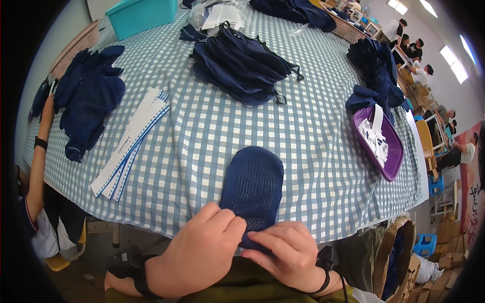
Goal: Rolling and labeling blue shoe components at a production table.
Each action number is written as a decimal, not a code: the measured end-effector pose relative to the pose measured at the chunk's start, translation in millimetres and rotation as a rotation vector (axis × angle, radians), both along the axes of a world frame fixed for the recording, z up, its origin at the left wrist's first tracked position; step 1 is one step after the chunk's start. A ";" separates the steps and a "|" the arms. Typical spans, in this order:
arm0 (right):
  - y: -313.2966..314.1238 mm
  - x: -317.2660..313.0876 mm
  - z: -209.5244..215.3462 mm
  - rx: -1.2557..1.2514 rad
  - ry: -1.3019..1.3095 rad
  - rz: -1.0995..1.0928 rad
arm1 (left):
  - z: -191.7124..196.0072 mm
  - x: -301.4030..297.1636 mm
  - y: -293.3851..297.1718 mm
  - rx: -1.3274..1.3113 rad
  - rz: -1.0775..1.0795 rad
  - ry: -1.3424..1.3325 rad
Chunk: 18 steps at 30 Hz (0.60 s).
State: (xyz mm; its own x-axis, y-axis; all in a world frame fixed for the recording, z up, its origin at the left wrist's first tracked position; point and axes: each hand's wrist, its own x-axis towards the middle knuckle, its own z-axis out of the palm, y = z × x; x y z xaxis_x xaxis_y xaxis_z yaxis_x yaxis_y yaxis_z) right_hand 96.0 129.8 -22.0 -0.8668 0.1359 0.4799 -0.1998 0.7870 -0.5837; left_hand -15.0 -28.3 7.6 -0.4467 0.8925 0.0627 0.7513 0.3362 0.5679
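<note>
A dark blue sock (255, 177) with rows of pale dashes lies flat at the table's near edge, its rounded end pointing away from me. My left hand (202, 247) is closed on the left side of its near end, fingers curled under. My right hand (285, 252) pinches the near end between thumb and fingers, close to the left hand. The very end of the sock is partly hidden by both hands. Beyond it lies a stack of dark blue drawstring pouches (237, 65) with black cords.
White strips with blue edges (131, 146) lie left of centre, beside a pile of dark blue socks (91, 96). At right, a purple tray (391, 164) holds white scraps near more dark blue fabric (376, 70). A teal bin (141, 20) stands far left. Another person's arm (40, 151) reaches in at left.
</note>
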 end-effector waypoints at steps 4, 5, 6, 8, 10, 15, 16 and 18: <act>-2.0 -0.5 1.1 -0.064 -0.074 0.013 | 1.3 0.3 -4.4 0.136 0.148 -0.083; -2.5 -0.6 0.6 -0.067 -0.075 0.011 | 0.5 -1.2 -1.5 0.134 0.147 -0.083; -3.7 -1.0 0.0 -0.103 -0.109 -0.030 | -1.1 -3.3 2.4 0.232 0.178 -0.020; -4.7 -3.9 1.2 -0.141 -0.140 -0.072 | -6.8 -6.4 4.7 0.329 0.206 0.047; -3.1 -9.2 6.3 0.010 -0.111 -0.135 | -14.0 -8.3 2.0 0.459 0.072 0.187; 1.2 -12.9 10.8 -0.037 -0.184 -0.167 | -16.8 6.7 -7.9 0.402 -0.032 0.359; 3.1 -13.6 11.9 -0.041 -0.213 -0.136 | -14.0 7.8 -10.6 0.401 -0.046 0.361; 8.8 -13.9 10.7 -0.078 -0.246 -0.130 | -2.4 8.1 -10.5 0.354 -0.007 0.339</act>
